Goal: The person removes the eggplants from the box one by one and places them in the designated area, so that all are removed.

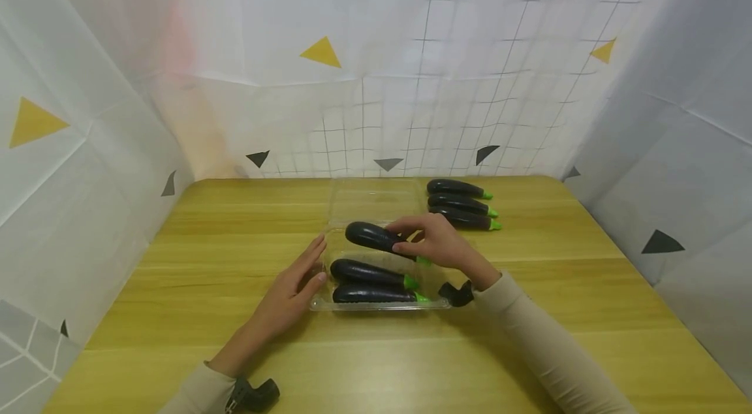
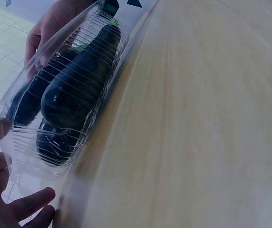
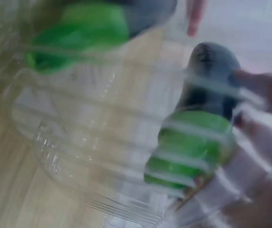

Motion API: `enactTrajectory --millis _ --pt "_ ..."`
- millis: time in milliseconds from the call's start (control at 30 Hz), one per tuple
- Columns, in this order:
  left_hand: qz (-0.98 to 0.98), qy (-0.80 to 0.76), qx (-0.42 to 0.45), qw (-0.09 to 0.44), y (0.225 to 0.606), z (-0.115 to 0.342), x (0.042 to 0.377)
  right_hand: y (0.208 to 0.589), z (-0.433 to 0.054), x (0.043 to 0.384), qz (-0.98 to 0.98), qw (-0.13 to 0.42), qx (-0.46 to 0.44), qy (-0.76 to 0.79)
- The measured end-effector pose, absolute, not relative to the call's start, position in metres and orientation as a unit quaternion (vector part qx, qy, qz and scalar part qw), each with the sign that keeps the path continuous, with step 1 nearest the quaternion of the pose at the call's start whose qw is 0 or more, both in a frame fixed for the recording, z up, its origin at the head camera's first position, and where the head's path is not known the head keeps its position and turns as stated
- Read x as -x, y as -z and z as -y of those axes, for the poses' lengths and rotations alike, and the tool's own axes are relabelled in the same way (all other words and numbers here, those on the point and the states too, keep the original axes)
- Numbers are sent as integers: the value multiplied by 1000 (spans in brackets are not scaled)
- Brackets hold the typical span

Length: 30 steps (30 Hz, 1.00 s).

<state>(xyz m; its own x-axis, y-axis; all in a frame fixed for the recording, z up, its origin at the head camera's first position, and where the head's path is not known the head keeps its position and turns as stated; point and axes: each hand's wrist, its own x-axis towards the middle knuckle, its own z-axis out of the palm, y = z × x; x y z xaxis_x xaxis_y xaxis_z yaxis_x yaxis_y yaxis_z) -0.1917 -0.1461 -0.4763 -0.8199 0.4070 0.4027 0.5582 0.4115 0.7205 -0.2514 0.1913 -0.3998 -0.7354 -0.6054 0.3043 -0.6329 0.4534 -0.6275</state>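
Observation:
A clear plastic clamshell box [image 1: 382, 305] stands on the table, its lid [image 1: 375, 204] folded back. Two dark eggplants with green stems, a rear one [image 1: 367, 272] and a front one [image 1: 373, 294], lie side by side in its front part. My right hand [image 1: 440, 241] pinches another eggplant [image 1: 370, 236] from above, over the back of the box. In the right wrist view, that eggplant's green stem [image 3: 188, 142] shows blurred through the ribbed plastic. My left hand [image 1: 284, 300] touches the box's left end, fingers extended and thumb [image 2: 3, 128] at the rim.
Three more eggplants [image 1: 458, 204] lie in a row at the back right of the wooden table [image 1: 235, 251]. White patterned sheets [image 1: 282, 120] hang behind and along both sides. A black wrist device [image 1: 457, 294] sits by the right sleeve, close to the box's front corner.

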Motion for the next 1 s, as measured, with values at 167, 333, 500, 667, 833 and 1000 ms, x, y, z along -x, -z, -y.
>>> enactTrajectory --millis 167,333,500,667,833,1000 --pt "839 455 287 83 477 147 192 396 -193 251 850 19 -357 -387" --pt "840 455 285 83 475 146 191 390 -197 249 848 33 -352 -395" --pt "840 452 288 90 474 145 190 388 -200 250 847 31 -339 -408" --pt "835 453 295 103 475 146 191 386 -202 251 841 27 -333 -425" --pt "832 461 292 98 474 147 192 384 -205 252 837 28 -331 -435" --pt "829 468 289 97 474 148 191 383 -208 253 837 30 -327 -438"
